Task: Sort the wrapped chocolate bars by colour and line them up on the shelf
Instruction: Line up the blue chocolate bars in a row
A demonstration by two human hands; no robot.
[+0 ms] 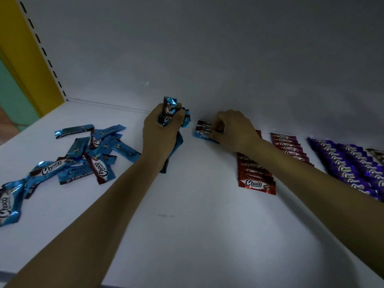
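My left hand (pixel 164 132) is clamped round a bundle (pixel 169 113) of blue bars, held on end just above the shelf (pixel 197 225); I judge it serves as a ready stock, so that each bar has only a short way to go to my right hand (pixel 232 129). That hand lies just beside it, against the back wall (pixel 207 59), fingers curled and pinching the end of a blue bar (pixel 202 134); this bar lies crosswise at the front of a short new row, with others tucked behind it, whose colour I cannot tell in the dim light. The row starts at the wall, I think, so it can grow toward me like its neighbours. Right of my right hand, partly under the forearm, runs the red row (pixel 255 177); beyond it a maroon row (pixel 288 146), then the purple rows (pixel 349 163); each overlaps like tiles, labels up. Well to the left of my left hand lies the loose blue pile (pixel 91 154), unsorted, bars crossing at all angles; blue seems the last colour left, and most of it is not yet lined up.
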